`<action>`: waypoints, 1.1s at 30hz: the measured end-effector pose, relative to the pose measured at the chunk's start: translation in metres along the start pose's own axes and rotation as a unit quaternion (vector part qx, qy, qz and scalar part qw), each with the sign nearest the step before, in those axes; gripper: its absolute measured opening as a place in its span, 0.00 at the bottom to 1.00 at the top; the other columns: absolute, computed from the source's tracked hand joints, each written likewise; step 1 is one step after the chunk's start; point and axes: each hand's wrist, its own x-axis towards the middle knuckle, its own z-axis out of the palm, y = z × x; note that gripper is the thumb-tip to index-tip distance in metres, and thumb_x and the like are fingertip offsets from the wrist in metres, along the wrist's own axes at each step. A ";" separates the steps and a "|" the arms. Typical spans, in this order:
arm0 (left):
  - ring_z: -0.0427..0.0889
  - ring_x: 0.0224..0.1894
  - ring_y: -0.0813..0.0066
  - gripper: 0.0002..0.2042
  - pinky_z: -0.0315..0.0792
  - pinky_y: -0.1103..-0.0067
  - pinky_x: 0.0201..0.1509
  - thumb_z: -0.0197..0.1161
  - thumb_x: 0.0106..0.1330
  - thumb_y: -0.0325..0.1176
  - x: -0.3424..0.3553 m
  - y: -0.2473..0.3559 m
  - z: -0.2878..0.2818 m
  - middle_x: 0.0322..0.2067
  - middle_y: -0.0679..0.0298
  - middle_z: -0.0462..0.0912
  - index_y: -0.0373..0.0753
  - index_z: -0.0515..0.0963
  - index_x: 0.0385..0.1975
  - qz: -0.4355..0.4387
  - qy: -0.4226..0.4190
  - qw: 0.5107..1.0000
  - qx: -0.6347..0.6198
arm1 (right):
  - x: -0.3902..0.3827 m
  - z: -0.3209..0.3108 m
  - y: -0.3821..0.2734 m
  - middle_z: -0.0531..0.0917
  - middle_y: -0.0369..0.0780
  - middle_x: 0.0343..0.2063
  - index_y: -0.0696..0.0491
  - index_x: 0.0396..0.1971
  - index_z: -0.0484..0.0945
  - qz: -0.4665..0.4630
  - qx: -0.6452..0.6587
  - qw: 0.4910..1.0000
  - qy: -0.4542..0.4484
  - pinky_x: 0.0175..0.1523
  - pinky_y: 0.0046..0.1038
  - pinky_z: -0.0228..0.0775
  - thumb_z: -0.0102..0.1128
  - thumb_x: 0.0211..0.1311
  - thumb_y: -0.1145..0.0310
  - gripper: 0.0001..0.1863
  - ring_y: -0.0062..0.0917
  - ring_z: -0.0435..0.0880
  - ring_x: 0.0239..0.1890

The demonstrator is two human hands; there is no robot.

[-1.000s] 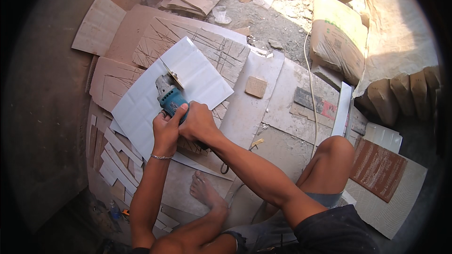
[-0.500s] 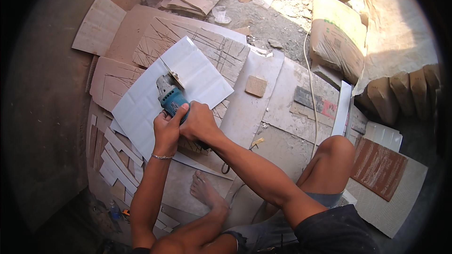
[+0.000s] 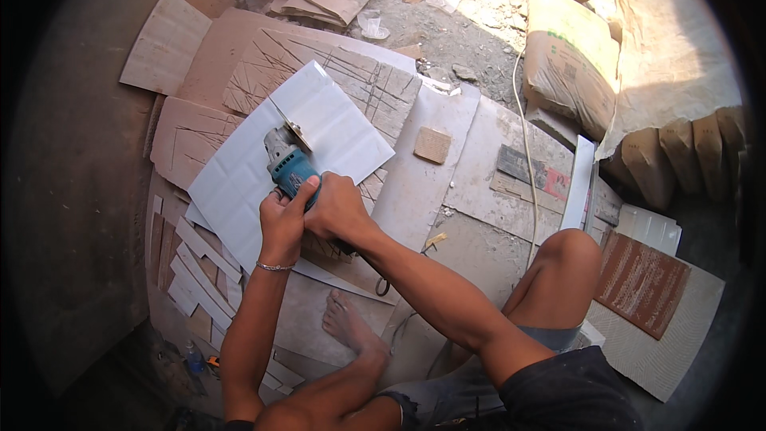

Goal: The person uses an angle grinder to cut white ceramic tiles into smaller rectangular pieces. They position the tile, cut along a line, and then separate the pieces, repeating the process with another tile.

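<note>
A teal angle grinder (image 3: 292, 169) with a grey metal head is held over a white tile (image 3: 345, 116). Its disc and guard (image 3: 297, 137) stand on edge at the tile's surface; whether the disc touches the tile I cannot tell. My left hand (image 3: 282, 219) is closed round the grinder's body from the left, thumb on top. Behind it, my right hand (image 3: 338, 206) wraps the rear of the body, hiding most of the handle. Under the white tile lies a scored board (image 3: 391, 88) with many dark cut lines.
Narrow tile offcuts (image 3: 199, 271) lie at the left. A small square tan piece (image 3: 432, 145) sits right of the white tile. A pale cable (image 3: 527, 124) crosses the floor. Filled sacks (image 3: 570, 64) stand at the far right, and a brown tile (image 3: 642, 283) lies beside my knee.
</note>
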 end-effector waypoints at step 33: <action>0.85 0.42 0.80 0.20 0.78 0.81 0.48 0.77 0.68 0.36 -0.009 -0.003 0.004 0.42 0.61 0.87 0.28 0.77 0.48 -0.010 -0.001 1.000 -0.010 | -0.013 -0.009 -0.002 0.86 0.63 0.36 0.70 0.37 0.78 0.009 0.009 1.000 -0.013 0.50 0.47 0.83 0.72 0.47 0.65 0.24 0.58 0.89 0.43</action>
